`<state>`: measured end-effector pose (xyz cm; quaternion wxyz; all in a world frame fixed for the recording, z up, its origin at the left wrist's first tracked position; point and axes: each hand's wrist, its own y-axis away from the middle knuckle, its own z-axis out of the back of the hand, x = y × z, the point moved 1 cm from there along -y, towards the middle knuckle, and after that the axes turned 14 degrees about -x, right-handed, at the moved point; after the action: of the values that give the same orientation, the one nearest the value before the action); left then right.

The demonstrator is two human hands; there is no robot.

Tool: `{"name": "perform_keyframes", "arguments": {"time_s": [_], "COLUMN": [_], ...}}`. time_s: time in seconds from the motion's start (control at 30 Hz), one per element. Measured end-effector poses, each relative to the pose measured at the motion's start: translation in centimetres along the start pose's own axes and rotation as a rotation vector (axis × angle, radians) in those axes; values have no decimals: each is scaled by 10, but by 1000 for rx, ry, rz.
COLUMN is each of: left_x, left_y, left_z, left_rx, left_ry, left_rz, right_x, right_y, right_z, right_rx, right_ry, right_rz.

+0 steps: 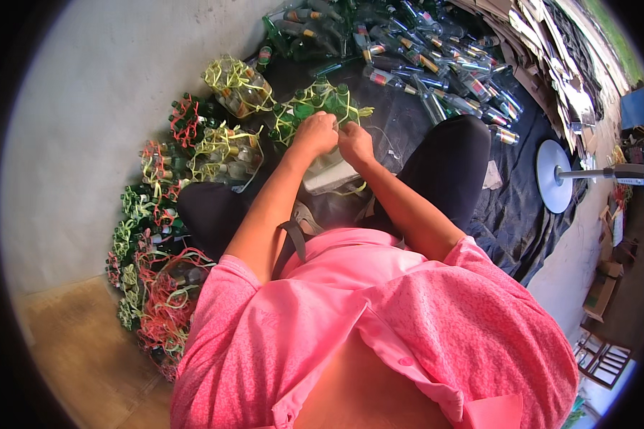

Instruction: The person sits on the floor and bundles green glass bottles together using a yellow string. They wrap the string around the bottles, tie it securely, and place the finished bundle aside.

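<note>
Both my hands meet in front of a bundle of green glass bottles (pixel 304 110) laced with yellow-green strapping. My left hand (pixel 315 134) has its fingers curled and pressed together; my right hand (pixel 356 146) is closed beside it, just to its right. What sits between the fingers is too small and hidden to name. Under my hands, between my knees, lies a pale flat block (pixel 325 176), with a loose yellow strand near its front edge. A thin looped strand hangs to the right of my right hand.
Strapped bottle bundles (pixel 230 161) line the pale wall (pixel 71 143) at left. Many loose bottles (pixel 429 61) lie beyond my hands on a black sheet (pixel 515 236). A standing fan's round base (pixel 551 177) is at right, with stacked cardboard (pixel 529 39) behind and a chair (pixel 601 357) farther off.
</note>
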<state>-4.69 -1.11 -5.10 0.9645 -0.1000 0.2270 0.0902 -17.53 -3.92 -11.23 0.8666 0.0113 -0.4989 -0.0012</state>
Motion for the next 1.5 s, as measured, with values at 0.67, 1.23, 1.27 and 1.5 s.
{"name": "perform_keyframes", "arguments": {"time_s": [0.67, 1.23, 1.27, 1.5], "left_x": [-34, 44, 46, 49], "left_y": [-35, 28, 32, 46], "left_z": [76, 73, 71, 67], "left_rx": [441, -223, -235, -317], "left_ry": [-498, -84, -110, -230], "left_rz": [-144, -156, -157, -106], "right_x": [2, 17, 17, 12], "right_y": [-9, 4, 4, 2], "right_z": [23, 17, 17, 14], "right_rx": [74, 125, 118, 100], "right_ry": [46, -91, -97, -140], "right_rz": [8, 197, 196, 222]}}
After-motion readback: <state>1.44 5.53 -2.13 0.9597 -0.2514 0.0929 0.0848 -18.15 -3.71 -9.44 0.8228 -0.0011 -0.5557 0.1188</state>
